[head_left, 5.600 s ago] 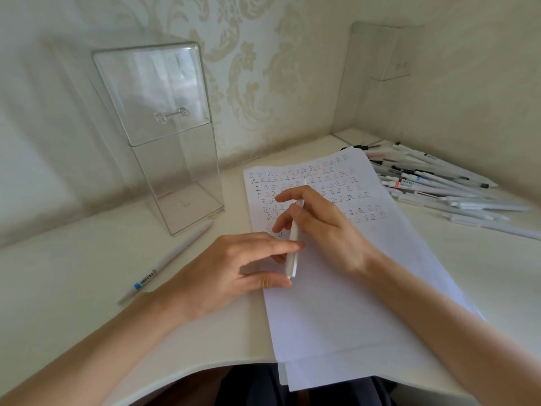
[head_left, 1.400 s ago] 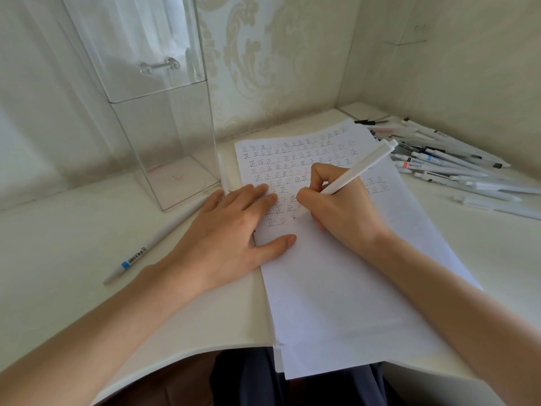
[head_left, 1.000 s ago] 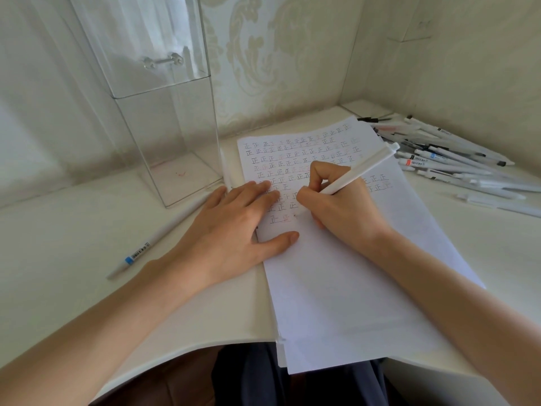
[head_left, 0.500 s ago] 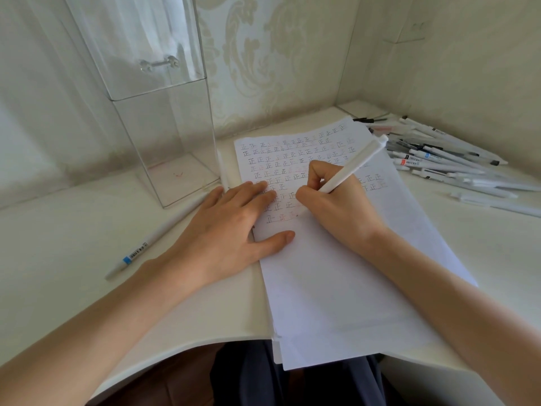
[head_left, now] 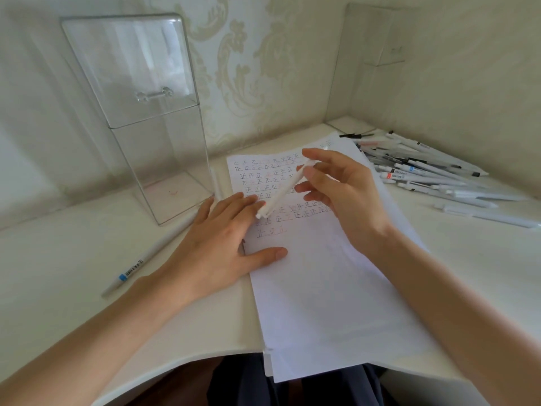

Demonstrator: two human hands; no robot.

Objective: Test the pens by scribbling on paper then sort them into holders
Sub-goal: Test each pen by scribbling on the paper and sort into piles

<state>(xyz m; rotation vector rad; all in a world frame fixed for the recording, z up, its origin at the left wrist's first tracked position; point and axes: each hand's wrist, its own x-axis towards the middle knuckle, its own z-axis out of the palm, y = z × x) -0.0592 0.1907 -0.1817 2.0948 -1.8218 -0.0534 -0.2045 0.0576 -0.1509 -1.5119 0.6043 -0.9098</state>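
Clear glossy plastic holder (head_left: pixel 152 118); matt white paper (head_left: pixel 322 288); smooth desk (head_left: pixel 58 259).

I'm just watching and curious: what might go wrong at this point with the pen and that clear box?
The right hand holds the white pen loosely at its fingertips above the paper; it might slip and mark the sheet. The clear acrylic holder is tall and narrow, so a bump could tip it. The blue-labelled pen lying loose by the left hand could roll.

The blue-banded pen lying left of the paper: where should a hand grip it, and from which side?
Take the blue-banded pen by its bare white middle, from above, finger and thumb across the barrel. It lies flat on the desk, and its far end sits close to the clear holder. The left hand is nearer.
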